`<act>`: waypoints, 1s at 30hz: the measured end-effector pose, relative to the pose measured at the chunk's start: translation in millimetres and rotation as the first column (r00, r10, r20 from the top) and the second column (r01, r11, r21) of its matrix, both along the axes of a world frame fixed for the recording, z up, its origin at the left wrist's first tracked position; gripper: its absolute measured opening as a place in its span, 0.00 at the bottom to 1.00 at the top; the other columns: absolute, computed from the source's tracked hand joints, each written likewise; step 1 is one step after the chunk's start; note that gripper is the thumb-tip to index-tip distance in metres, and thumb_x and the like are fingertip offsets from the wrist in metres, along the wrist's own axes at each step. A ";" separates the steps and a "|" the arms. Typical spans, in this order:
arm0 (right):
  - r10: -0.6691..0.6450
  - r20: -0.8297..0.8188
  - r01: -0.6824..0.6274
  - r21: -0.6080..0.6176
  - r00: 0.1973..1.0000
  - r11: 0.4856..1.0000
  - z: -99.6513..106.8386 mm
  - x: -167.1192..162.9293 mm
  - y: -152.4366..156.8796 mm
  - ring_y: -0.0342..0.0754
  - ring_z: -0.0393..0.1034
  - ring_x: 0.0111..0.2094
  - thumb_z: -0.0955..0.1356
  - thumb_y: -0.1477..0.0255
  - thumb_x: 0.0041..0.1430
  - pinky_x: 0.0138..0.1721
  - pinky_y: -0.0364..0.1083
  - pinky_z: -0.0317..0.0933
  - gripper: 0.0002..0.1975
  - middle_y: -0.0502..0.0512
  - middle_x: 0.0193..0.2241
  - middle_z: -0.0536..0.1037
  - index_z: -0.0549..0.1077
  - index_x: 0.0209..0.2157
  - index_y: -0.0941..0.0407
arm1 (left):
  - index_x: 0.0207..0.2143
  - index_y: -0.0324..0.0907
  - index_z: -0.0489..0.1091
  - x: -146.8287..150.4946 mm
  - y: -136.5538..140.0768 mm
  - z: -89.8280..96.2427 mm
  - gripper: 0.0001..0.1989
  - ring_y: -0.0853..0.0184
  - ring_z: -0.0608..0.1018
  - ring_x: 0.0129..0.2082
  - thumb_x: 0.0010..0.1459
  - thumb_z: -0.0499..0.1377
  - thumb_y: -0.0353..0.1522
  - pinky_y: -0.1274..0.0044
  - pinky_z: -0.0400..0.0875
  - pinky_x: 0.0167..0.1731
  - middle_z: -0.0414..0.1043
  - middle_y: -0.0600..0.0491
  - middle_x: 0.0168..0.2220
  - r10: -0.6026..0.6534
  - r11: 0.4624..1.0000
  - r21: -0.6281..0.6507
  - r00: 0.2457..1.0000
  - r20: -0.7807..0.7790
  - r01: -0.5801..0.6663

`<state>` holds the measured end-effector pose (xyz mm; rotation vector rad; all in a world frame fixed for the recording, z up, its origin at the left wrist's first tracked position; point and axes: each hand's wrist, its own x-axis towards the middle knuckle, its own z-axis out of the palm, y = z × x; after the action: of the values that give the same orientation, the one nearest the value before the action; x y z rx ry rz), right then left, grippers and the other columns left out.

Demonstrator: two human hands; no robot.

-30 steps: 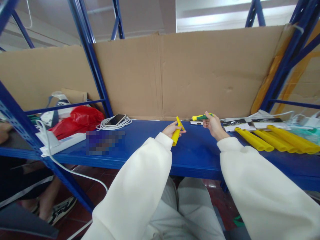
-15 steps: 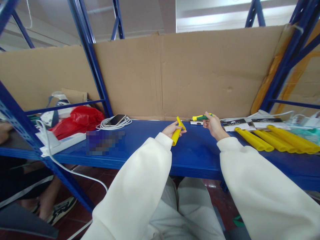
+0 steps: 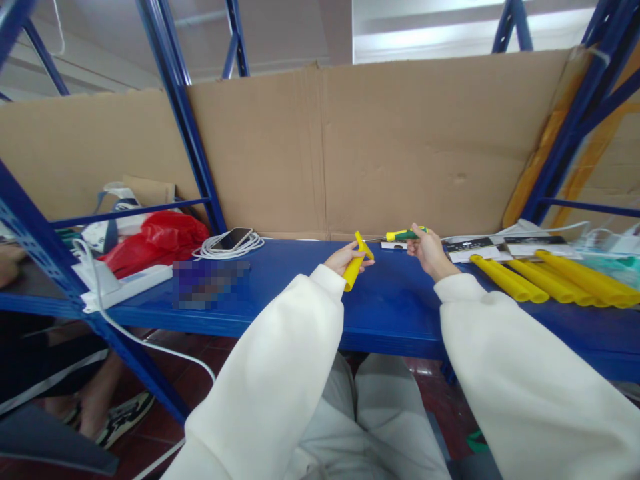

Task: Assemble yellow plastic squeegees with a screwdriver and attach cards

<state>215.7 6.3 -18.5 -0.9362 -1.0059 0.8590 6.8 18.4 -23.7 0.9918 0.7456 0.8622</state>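
My left hand (image 3: 349,260) is closed around a yellow T-shaped plastic piece (image 3: 353,272) with a tube-like handle, held tilted above the blue shelf top. In my right hand (image 3: 428,253) is a screwdriver (image 3: 400,235) with a yellow and green handle, gripped near its end. Its thin shaft points left at the crosspiece of the yellow part. Whether the tip touches the part is too small to tell. To the right of my right hand, several yellow tubes (image 3: 505,278) lie side by side on the shelf.
Black-and-white printed cards (image 3: 473,249) lie behind the tubes. Leftward are a phone (image 3: 233,239) on a coiled white cable (image 3: 255,243), a white power strip (image 3: 133,285) and a red bag (image 3: 173,237). Cardboard (image 3: 400,147) walls the back; blue posts (image 3: 183,120) flank it. Another person's leg (image 3: 97,393) shows lower left.
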 end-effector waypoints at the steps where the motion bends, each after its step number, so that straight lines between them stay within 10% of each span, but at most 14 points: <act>1: 0.001 -0.005 -0.001 -0.006 1.000 1.000 -0.2 0.8 0.8 0.39 0.55 0.14 0.72 0.60 0.58 0.14 0.37 0.51 0.19 0.42 0.13 0.63 0.58 0.27 0.51 | 0.66 0.50 0.53 -0.1 0.4 -0.2 0.36 0.67 0.82 0.31 0.59 0.54 0.18 0.85 0.61 0.17 0.70 0.41 0.54 -0.004 1.000 0.003 1.000 0.001 0.004; 30: 0.126 -0.082 -0.140 -0.200 0.989 0.970 8.5 -4.4 -8.9 0.40 0.54 0.16 0.61 0.67 0.65 0.16 0.38 0.52 0.14 0.49 0.17 0.64 0.63 0.25 0.54 | 0.69 0.49 0.48 -1.3 -0.7 3.0 0.39 0.70 0.79 0.23 0.58 0.52 0.18 0.83 0.64 0.16 0.71 0.42 0.49 0.092 0.995 -0.014 0.991 -0.102 -0.094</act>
<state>211.3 -2.6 -9.9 -1.0143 -0.9407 1.1176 5.5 17.7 -20.8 0.9961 0.8903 0.8892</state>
